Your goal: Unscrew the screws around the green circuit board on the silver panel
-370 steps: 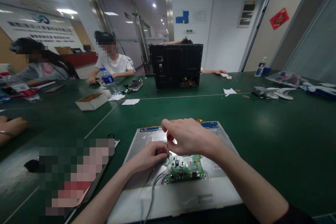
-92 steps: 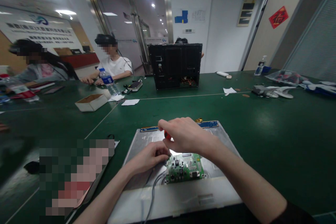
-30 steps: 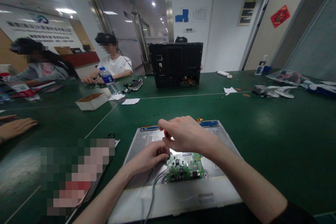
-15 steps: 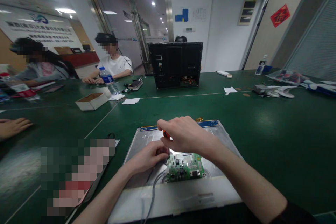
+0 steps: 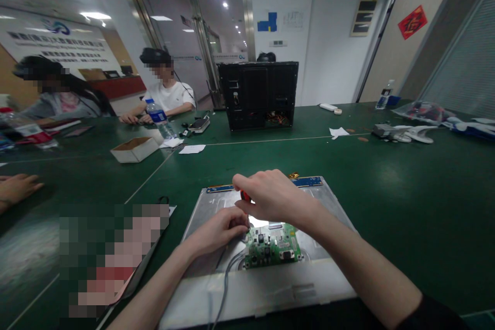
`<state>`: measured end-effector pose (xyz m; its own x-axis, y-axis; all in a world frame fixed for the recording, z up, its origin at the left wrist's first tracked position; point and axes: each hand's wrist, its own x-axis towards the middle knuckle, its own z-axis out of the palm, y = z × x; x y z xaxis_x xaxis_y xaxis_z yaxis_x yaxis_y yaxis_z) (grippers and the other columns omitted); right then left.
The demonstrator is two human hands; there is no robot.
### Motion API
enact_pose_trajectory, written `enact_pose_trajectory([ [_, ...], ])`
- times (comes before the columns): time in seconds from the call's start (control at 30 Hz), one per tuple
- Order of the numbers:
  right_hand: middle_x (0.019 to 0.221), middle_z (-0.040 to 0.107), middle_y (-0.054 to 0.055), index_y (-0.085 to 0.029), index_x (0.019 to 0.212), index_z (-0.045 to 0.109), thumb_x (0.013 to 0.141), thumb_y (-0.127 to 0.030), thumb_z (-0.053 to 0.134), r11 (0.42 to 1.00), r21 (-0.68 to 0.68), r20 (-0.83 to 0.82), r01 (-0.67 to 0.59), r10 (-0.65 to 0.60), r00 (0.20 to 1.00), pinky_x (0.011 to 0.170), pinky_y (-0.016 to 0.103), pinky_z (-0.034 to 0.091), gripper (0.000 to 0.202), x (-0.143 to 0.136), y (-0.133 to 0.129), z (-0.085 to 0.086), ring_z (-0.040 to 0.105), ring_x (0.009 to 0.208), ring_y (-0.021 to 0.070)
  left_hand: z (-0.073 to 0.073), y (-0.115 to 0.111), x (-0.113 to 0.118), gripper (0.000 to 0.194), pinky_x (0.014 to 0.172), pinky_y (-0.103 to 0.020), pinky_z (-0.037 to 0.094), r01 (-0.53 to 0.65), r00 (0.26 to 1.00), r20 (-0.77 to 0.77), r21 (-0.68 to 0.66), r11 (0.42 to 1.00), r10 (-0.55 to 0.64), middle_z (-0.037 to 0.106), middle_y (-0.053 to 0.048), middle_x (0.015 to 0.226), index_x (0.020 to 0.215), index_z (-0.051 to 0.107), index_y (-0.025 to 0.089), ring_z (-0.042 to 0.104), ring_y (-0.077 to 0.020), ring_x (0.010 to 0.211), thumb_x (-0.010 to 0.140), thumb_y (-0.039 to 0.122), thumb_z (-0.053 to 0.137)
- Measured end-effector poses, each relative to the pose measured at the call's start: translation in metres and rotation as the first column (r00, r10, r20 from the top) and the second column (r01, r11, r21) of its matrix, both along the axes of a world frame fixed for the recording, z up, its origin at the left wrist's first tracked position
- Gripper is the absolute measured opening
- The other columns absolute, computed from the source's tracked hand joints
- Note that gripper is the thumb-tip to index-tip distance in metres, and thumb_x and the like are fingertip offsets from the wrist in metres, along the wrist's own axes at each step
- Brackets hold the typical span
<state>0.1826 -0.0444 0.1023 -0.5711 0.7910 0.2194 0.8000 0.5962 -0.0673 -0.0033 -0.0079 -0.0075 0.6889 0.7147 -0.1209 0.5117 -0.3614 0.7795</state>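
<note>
My right hand (image 5: 270,193) is wrapped round the red and black handle of a screwdriver (image 5: 245,196), held upright over the board's far left corner. The screwdriver's tip is hidden behind my fingers. My left hand (image 5: 228,224) is closed at that same corner, its fingertips pinched close to the screwdriver's lower end; what they hold is hidden. Under both hands lies a green circuit board (image 5: 273,247) on the silver metal back of a flat display panel (image 5: 328,278). Grey cables (image 5: 226,289) run from the board's left side towards me. A blue strip board (image 5: 309,182) lines the panel's far edge.
A black monitor housing (image 5: 259,95) stands across the green table. Left of it are a water bottle (image 5: 157,116), an open white box (image 5: 135,149) and paper scraps. Gloves (image 5: 413,134) lie far right. Other people sit on the left; one person's hand (image 5: 19,188) rests nearby.
Both my hands keep almost the same place and grip; my right hand has turned very slightly on the screwdriver. At the left edge, another person's hand has drawn back a little.
</note>
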Motion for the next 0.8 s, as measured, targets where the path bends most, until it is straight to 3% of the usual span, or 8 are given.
enact_pose_trajectory([
  [0.23,0.082,0.07,0.004,-0.018,0.098,0.054,0.088,-0.037,0.055,1.0,-0.009,-0.023,-0.021,0.021,1.0,0.049,0.027,0.017,0.022,0.0018,0.0015,-0.0019,0.06,0.065,0.0161,0.0006,-0.0016,0.0001,0.01,0.058,-0.025,0.038,-0.018,1.0,0.0,-0.028,0.999,0.018,0.054,0.004,0.066,0.078,0.057,0.017,0.048,-0.0138,0.061,0.08,0.026,0.054],
  [0.47,0.083,0.07,0.004,-0.017,0.098,0.054,0.083,-0.025,0.053,0.999,0.021,-0.05,-0.05,0.051,0.997,0.047,0.027,0.016,0.017,0.0033,0.0011,-0.0041,0.059,0.063,0.0153,-0.0001,0.0015,-0.0005,0.009,0.057,-0.024,0.037,-0.002,1.0,0.017,-0.018,1.0,0.003,0.052,0.004,0.065,0.075,0.056,0.017,0.047,-0.0134,0.061,0.078,0.025,0.056],
  [0.67,0.079,0.07,0.003,-0.018,0.095,0.055,0.086,-0.034,0.057,1.0,0.018,-0.044,-0.008,0.009,0.999,0.049,0.027,0.015,0.019,-0.0003,0.0034,-0.0057,0.058,0.061,0.0141,0.0027,-0.0004,0.0001,0.012,0.057,-0.025,0.038,0.011,1.0,0.002,-0.025,1.0,-0.011,0.053,0.004,0.063,0.074,0.057,0.017,0.048,-0.0134,0.059,0.08,0.027,0.055],
  [0.8,0.078,0.069,0.004,-0.018,0.096,0.056,0.088,-0.043,0.057,1.0,0.006,-0.033,0.006,-0.005,0.999,0.051,0.027,0.017,0.025,0.0003,0.0044,-0.0046,0.059,0.063,0.0147,0.0041,-0.0018,0.0008,0.012,0.06,-0.025,0.04,0.009,1.0,-0.003,-0.002,1.0,-0.009,0.059,0.001,0.073,0.076,0.059,0.017,0.052,-0.0142,0.063,0.08,0.026,0.053],
])
